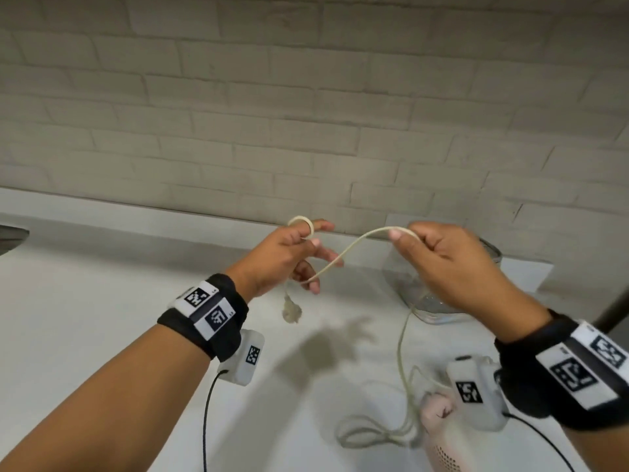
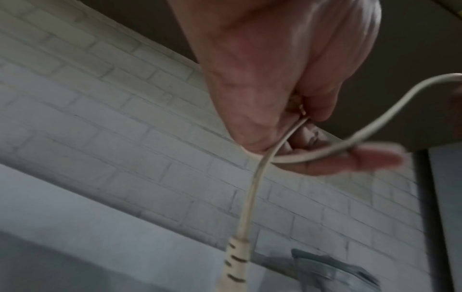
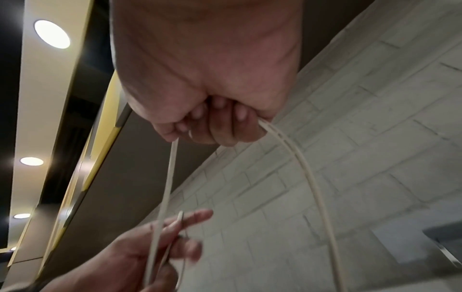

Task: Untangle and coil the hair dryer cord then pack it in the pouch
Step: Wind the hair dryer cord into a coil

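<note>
A cream cord [image 1: 343,254] stretches between both raised hands above the white counter [image 1: 102,301]. My left hand [image 1: 299,247] pinches it near the plug end, with a small loop round the index finger; the plug [image 1: 291,313] dangles below, also seen in the left wrist view as the plug [image 2: 235,262]. My right hand [image 1: 439,253] grips the cord [image 3: 295,154] in curled fingers; from there it drops to the counter. The pink-white hair dryer [image 1: 442,437] lies at the lower right, partly hidden by my right wrist, with loose cord loops [image 1: 367,434] beside it.
A clear pouch-like container [image 1: 442,301] stands on the counter behind my right hand, against the pale brick wall [image 1: 306,114]. A dark sink edge [image 1: 10,236] shows at far left. A dark post [image 1: 612,308] rises at the right edge.
</note>
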